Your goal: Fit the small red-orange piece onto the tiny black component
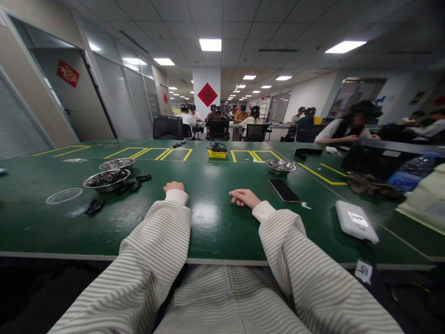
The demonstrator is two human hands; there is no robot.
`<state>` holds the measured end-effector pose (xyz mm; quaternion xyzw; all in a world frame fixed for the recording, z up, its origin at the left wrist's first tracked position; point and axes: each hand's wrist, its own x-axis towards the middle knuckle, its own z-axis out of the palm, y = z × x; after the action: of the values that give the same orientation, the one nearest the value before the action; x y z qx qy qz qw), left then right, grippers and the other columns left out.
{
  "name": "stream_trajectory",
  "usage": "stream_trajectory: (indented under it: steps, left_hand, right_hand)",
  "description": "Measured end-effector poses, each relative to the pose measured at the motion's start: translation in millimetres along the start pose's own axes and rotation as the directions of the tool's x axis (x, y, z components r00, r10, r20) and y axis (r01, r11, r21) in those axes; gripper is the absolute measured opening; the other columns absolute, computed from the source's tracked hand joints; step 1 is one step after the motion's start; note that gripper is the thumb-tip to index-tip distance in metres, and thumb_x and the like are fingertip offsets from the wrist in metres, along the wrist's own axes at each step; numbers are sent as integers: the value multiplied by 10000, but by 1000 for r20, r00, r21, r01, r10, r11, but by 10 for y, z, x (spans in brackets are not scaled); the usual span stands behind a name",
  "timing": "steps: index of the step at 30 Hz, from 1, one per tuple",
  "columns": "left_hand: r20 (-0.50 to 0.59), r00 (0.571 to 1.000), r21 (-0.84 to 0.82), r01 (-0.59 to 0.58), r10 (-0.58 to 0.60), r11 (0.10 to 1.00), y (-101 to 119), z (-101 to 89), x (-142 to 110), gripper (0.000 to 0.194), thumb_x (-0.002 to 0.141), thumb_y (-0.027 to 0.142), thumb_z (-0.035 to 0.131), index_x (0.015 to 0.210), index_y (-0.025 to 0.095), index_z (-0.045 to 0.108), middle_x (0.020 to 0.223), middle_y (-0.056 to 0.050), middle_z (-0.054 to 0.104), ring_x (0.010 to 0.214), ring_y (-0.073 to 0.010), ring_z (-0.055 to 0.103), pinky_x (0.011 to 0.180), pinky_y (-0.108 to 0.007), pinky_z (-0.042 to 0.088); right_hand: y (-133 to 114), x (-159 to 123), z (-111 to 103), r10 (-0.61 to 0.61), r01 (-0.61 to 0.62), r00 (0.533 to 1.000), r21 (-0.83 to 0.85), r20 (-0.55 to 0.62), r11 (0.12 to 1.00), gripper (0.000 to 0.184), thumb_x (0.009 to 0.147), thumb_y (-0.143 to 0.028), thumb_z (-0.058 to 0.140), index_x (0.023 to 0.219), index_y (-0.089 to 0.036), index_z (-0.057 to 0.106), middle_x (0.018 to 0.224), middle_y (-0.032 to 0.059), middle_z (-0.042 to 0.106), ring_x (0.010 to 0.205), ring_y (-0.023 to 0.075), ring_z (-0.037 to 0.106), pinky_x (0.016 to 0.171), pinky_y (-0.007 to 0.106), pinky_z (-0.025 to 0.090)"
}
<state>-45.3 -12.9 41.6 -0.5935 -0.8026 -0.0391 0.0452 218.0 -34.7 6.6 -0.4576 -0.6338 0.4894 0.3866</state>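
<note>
- Green felt-like table top (208, 218) fills the head view, marked with yellow taped rectangles toward its far edge.
- Left hand (173, 187) rests on the table, fingers curled under into a loose fist, holding nothing; a striped sleeve covers the arm up to the wrist.
- Right hand (244, 197) lies on the table to the right, well apart from the left, fingers loosely bent and close together, pinching nothing.
- Black phone (284, 190) lies flat just to the right of the right hand, not touching it; a small white earbud (306, 205) sits near its near corner.
- White power bank (356, 221) lies farther right, close to the near edge.
- Two steel bowls (106, 179) stand left of the left hand, the nearer one holding dark parts, with black clips (139, 181) scattered beside it and one black piece (93, 206) nearer.
- Another steel bowl (280, 166) sits far right of centre, and a yellow tray (217, 154) with black cables stands at the far middle.
- Other people sit at tables in the far background.
</note>
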Motion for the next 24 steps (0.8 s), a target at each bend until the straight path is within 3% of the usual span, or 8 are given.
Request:
stream_trajectory:
  steps: [3,6,11,14,16,18,22,24]
  left_hand:
    - [-20,999,-16,-29,29,999,4,-12,-20,258,802,256,439,1004,108,498,1042,-89,494,966,-199,465,802,-414,387]
    - [-126,970,-61,-216,208,974,125,0,-110,264,821,184,369,1034,106,505,1056,-131,480,1014,-260,416,806,-445,340]
    - [-202,793,-134,-604,575,786,496,154,-298,320,790,254,426,1106,248,479,1020,-47,529,957,-197,443,784,-317,360]
    - [-196,694,-162,-719,692,676,676,273,-373,303,770,294,460,1068,266,507,968,-8,559,906,-148,465,783,-253,361]
    - [-186,663,-172,-748,725,641,718,308,-387,304,755,325,480,1048,260,522,954,-10,565,887,-153,471,770,-257,367]
    - [-212,693,-163,-720,689,674,683,291,-361,324,757,383,459,1037,235,530,973,-40,553,915,-190,454,774,-307,362]
    - [-301,882,-133,-416,363,900,413,172,-204,319,781,362,430,991,147,539,1063,-116,480,1025,-276,364,804,-436,316]
    - [-261,940,-138,-260,218,956,235,134,-98,261,780,264,453,921,68,551,1057,-171,464,1027,-310,361,778,-482,323]
  right_hand:
    - [7,7,-4,1,-1,1000,2,-4,1000,209,707,-252,535,835,-104,609,561,14,605,383,32,438,336,137,316]
    - [20,15,-8,3,-3,1000,5,-6,1000,199,705,-248,537,823,-107,611,555,11,603,381,32,438,334,136,317]
    - [20,17,2,9,-9,1000,4,-9,1000,190,697,-248,548,813,-112,613,546,9,603,380,34,439,333,136,317]
    - [4,10,15,14,-14,1000,0,-9,1000,180,699,-244,546,802,-114,614,538,5,600,376,33,438,331,134,315]
    - [-5,8,21,14,-14,1000,-4,-7,1000,172,700,-239,545,796,-115,614,536,3,600,375,32,437,331,134,315]
    - [-9,6,25,13,-13,1000,-8,-4,1000,165,700,-231,543,794,-115,615,535,2,600,375,32,437,333,134,318]
    - [-7,3,26,14,-14,1000,-12,1,1000,158,705,-212,535,799,-113,614,536,3,601,379,32,441,337,132,320]
    - [-8,-1,25,13,-13,1000,-14,5,1000,155,705,-204,532,797,-111,614,538,4,601,380,32,441,339,132,322]
